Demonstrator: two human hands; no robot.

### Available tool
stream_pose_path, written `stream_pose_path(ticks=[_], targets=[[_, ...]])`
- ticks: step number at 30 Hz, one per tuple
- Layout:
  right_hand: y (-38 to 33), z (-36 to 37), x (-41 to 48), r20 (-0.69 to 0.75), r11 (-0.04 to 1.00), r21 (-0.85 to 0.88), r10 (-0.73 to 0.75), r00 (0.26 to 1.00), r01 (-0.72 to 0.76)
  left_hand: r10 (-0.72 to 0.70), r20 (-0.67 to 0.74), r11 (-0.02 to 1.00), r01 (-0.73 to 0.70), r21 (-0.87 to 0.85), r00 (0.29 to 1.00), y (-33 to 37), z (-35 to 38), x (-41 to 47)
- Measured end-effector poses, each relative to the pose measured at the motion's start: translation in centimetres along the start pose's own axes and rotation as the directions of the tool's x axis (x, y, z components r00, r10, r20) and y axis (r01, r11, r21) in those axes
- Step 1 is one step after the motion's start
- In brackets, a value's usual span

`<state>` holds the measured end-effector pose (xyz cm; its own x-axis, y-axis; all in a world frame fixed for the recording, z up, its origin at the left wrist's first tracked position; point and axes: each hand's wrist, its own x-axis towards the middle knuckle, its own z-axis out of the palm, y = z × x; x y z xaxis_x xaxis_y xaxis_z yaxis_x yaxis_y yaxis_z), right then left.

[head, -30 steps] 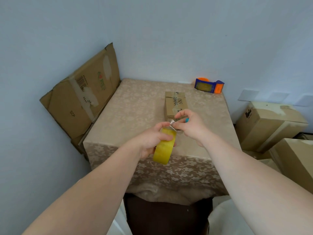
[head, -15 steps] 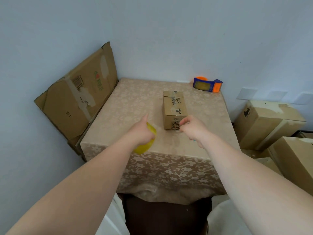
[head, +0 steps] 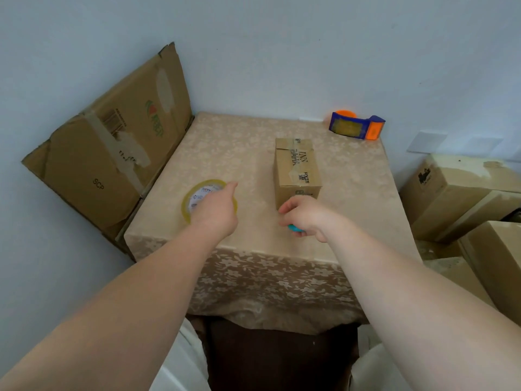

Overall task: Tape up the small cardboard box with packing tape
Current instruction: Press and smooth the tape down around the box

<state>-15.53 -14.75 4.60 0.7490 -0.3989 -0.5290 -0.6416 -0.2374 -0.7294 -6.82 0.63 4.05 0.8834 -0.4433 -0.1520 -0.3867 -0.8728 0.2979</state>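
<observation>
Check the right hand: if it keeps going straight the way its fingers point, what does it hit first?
Most likely the small cardboard box: the right hand points at its near face, with nothing visible between. Depth from one view is uncertain.

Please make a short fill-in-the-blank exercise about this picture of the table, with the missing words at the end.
1. The tape roll lies flat under the ____ hand.
2. The right hand holds something ____ in colour.
3. The box stands on the ____.
4. The dispenser sits at the table's far ____ corner.

Missing words: left; blue; table; right
</observation>
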Motion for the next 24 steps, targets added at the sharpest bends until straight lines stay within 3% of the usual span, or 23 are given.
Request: stream_pose_path(ticks=[6,13,16,18,21,22,24], targets=[[-1.3,2.7,1.6,0.056,0.983,0.117,-0.150,0.987,0.142,-0.040,0.015,0.995,0.039,0.092,0.999,-1.3,0.4,0.8],[-2.1,2.4,1.5,0.098,0.955,-0.087,-0.275,0.957,0.283,-0.011,-0.005,0.995,0.011,0.096,1.000,-0.7,0.6,1.0],[-2.9,0.9,1.0,-0.084,0.920,0.018,-0.389,0.917,0.392,0.031,-0.108,0.996,-0.022,0.090,0.994,0.3,0.1,1.2],[-3.2,-0.7,1.0,-0.308,0.897,0.053,-0.404,0.861,0.439,0.080,-0.143,0.996,-0.085,-0.028,0.986,1.7,-0.2,1.4],[-2.5,-3.4,0.8,-0.555,0.918,-0.025,-0.342,0.758,0.396,0.176,-0.126,0.953,-0.201,-0.228,0.976,4.4,-0.6,1.3],[-1.9,-4.2,1.0,-0.582,0.931,-0.035,-0.314,0.750,0.362,0.195,-0.094,0.937,-0.214,-0.277,0.976,5.2,-0.7,1.3],[-0.4,-5.1,1.5,-0.518,0.967,-0.025,-0.230,0.824,0.254,0.197,-0.008,0.913,-0.186,-0.363,0.980,6.3,-0.4,1.3]])
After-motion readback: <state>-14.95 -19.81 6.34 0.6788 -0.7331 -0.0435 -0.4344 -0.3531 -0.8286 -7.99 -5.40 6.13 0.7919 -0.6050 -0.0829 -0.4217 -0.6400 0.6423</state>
